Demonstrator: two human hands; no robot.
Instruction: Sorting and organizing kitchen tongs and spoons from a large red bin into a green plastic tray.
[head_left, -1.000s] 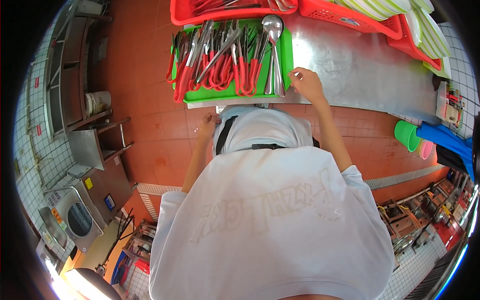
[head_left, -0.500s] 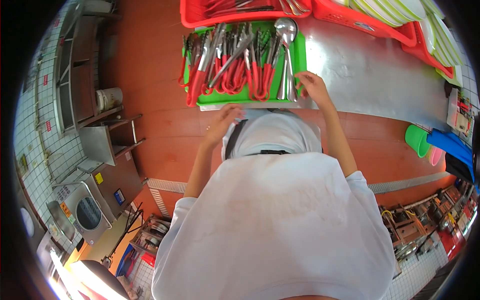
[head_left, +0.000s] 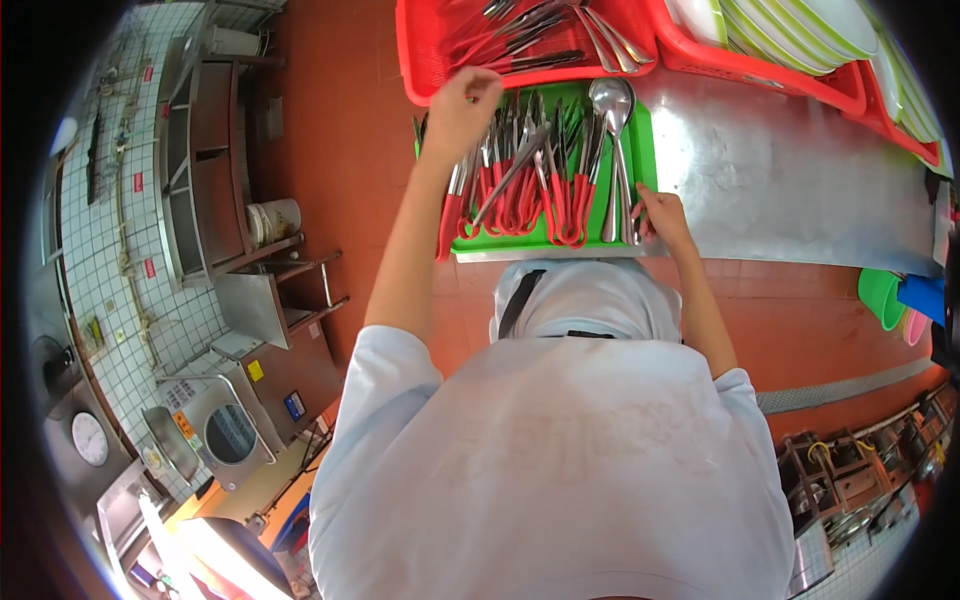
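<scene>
A green tray [head_left: 645,160] in front of me holds many red-handled tongs [head_left: 520,195] laid side by side, with large metal spoons [head_left: 612,105] along its right side. My left hand [head_left: 465,105] reaches over the tray's far left corner, close to the near wall of a red basket [head_left: 425,85]. Its fingers are bent and apart, with nothing visible in them. At the tray's right edge, my right hand [head_left: 662,215] has its fingers apart beside the spoon handles; some fingertips touch the tray rim. More tongs [head_left: 530,40] and spoons [head_left: 610,35] lie inside the red basket.
The tray stands at the near edge of a steel table [head_left: 780,190]. Another red basket [head_left: 760,80] at the far right holds stacked green-rimmed plates [head_left: 790,35]. Steel shelving [head_left: 215,160] stands to the left, and a green bucket [head_left: 880,297] is at the right.
My left hand has risen from the tray's near left side to the red basket's edge. My right hand has come against the tray's right edge. The view has shifted slightly left.
</scene>
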